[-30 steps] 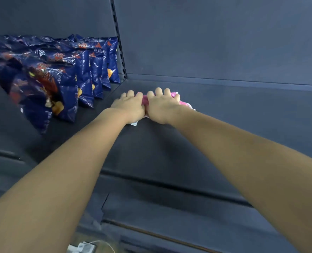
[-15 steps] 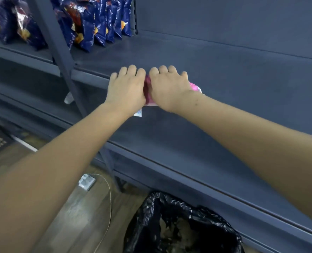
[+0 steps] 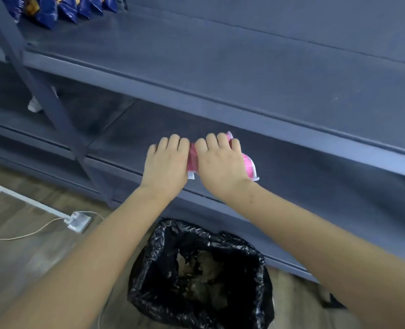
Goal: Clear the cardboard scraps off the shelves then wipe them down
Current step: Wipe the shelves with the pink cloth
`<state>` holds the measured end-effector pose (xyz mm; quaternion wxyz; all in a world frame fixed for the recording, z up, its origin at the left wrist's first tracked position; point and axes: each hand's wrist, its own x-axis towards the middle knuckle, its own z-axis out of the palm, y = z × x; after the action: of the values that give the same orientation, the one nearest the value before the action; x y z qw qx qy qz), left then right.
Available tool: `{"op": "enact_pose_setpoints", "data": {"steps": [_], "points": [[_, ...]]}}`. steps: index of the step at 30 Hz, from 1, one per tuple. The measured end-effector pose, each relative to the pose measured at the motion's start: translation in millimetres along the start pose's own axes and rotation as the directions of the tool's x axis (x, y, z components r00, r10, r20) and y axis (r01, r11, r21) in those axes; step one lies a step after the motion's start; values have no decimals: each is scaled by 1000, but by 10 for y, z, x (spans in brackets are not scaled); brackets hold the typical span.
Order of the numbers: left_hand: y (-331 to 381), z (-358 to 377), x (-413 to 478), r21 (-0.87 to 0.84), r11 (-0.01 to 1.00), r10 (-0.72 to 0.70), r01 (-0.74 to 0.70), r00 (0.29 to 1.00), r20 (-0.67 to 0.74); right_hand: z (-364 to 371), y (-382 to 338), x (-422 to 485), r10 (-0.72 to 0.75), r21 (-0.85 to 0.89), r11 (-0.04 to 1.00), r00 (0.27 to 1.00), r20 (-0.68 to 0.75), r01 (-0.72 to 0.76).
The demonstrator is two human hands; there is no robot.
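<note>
I see the pink cloth [image 3: 249, 165] lying flat on the lower shelf [image 3: 327, 186], close to its front edge. Both hands are on top of it, palms down, side by side and nearly touching. The left hand [image 3: 165, 165] covers the cloth's left end, fingers laid straight and close together, pressing down. The right hand [image 3: 220, 165] covers the middle in the same way. A strip of pink shows between the two hands, and the cloth's right end sticks out past the right wrist. Neither hand looks wrapped round the cloth. I cannot tell whether the fingertips hook over its far edge.

Above and behind the cloth runs the upper shelf [image 3: 244, 67], with blue snack bags [image 3: 66, 9] at its far left end. Left of the cloth a grey post [image 3: 42, 91] slants down past both shelves. Directly below the cloth, on the floor, stands a black bin bag [image 3: 149, 269], mouth open, with brown scraps [image 3: 203, 269] inside. Down and left of the cloth a white plug block [image 3: 78, 220] lies on the wood floor, a thin cable [image 3: 18, 237] trailing from it.
</note>
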<state>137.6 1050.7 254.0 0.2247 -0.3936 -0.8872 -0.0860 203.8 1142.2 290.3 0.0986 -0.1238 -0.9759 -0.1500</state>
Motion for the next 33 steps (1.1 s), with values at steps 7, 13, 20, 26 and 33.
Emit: {"op": "enact_pose_setpoints", "data": {"steps": [7,13,20,26,33], "points": [[563,599,-129,-112,986,133,-127,990,53,755,329,-431,183,52,980,970,161,-193],[1170,912,-132,-154,967,229,-203,958,173,1185,777,-879,267,81,946,896,354,-314],[2171,1290,-162,-190,963,229,-191,952,203,1638,1558,-1353,302,65,929,849,433,-364],[3047,1683,-112,-125,962,265,-241,935,237,2062,2272,-1781,332,99,903,823,460,-419],[3804,1804,1,-202,943,316,-263,895,313,2324,2865,-2160,380,112,870,797,468,-481]]}}
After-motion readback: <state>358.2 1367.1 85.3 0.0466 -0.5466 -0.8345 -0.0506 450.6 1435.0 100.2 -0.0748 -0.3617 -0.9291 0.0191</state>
